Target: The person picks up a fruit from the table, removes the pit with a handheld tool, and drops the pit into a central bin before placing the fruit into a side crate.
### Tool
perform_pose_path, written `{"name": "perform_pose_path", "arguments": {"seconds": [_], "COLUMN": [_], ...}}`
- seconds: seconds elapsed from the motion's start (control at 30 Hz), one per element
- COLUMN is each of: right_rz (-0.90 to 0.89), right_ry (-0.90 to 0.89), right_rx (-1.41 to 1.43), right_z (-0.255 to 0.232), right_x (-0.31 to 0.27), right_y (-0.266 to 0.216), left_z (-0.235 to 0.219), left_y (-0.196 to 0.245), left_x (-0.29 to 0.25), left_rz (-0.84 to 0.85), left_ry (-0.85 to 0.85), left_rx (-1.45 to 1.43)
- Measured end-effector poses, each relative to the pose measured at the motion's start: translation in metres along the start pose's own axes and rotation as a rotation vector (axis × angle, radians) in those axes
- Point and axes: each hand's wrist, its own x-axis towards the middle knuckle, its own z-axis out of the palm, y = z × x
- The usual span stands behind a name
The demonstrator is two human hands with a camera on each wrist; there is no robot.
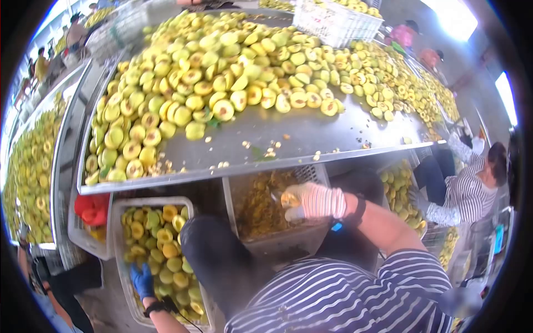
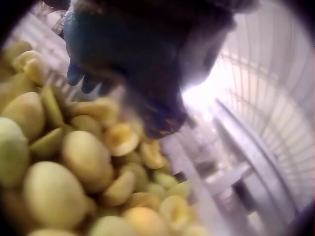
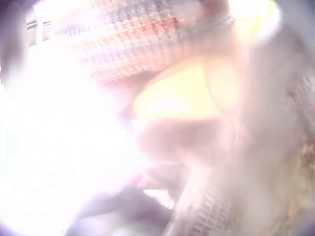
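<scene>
My right hand [image 1: 319, 202], in a striped knit glove, grips a yellow fruit half [image 1: 288, 200] above a crate of brownish-yellow scraps [image 1: 261, 205]. The right wrist view is washed out by glare, but the yellow fruit half [image 3: 182, 93] shows between the gloved fingers. My left hand [image 1: 143, 282] wears a blue glove and is low over a white crate [image 1: 115, 233] of halved yellow-green fruit. Seen from the left wrist, the dark blue glove [image 2: 133, 59] hangs over the fruit halves [image 2: 86, 157], its fingers loose with nothing between them.
A metal table [image 1: 311, 130] carries a big heap of fruit halves [image 1: 222, 66] and a white basket [image 1: 333, 25]. A crate with a red bundle [image 1: 91, 210] stands at the left. Another worker [image 1: 472, 188] sits at the right beside a crate of fruit [image 1: 397, 186].
</scene>
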Motion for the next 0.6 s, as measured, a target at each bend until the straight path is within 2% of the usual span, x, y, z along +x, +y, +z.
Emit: {"name": "perform_pose_path", "arguments": {"seconds": [0.03, 0.07, 0.1, 0.13, 0.17, 0.2, 0.27, 0.33, 0.4, 0.47, 0.53, 0.6], "right_rz": [0.007, 0.036, 0.047, -0.084, -0.136, -0.04, -0.061, -0.056, -0.014, -0.063, -0.064, -0.009], "right_ry": [0.074, 0.154, 0.251, 0.407, 0.431, 0.459, 0.515, 0.541, 0.523, 0.504, 0.517, 0.502], "right_rx": [-0.026, 0.043, -0.053, -0.12, -0.139, -0.186, -0.338, -0.404, -0.376, -0.354, -0.312, -0.317], "right_z": [-0.029, -0.049, -0.075, -0.096, -0.122, -0.142, -0.173, -0.2, -0.217, -0.233, -0.245, -0.262], "right_x": [-0.001, 0.007, 0.016, 0.035, 0.043, 0.063, 0.092, 0.129, 0.171, 0.201, 0.236, 0.284], "right_y": [-0.015, -0.008, -0.009, 0.011, 0.013, 0.025, 0.034, 0.043, 0.052, 0.05, 0.055, 0.07], "left_z": [-0.007, -0.018, -0.032, -0.047, -0.055, -0.062, -0.072, -0.077, -0.067, -0.046, -0.027, 0.012], "left_y": [0.02, 0.049, 0.082, 0.138, 0.176, 0.211, 0.287, 0.365, 0.409, 0.439, 0.489, 0.503], "left_x": [0.013, 0.02, 0.023, 0.023, 0.03, 0.038, 0.056, 0.071, 0.124, 0.19, 0.214, 0.268], "left_rz": [0.014, 0.02, 0.017, 0.014, 0.147, 0.279, 0.456, 0.502, 0.378, 0.49, 0.348, 0.436], "left_ry": [0.052, 0.104, 0.161, 0.186, 0.236, 0.281, 0.28, 0.097, -0.119, 0.029, -0.068, -0.046], "left_rx": [-0.085, -0.165, -0.243, -0.398, -0.44, -0.476, -0.419, -0.639, -0.882, -0.237, -0.216, -0.183]}}
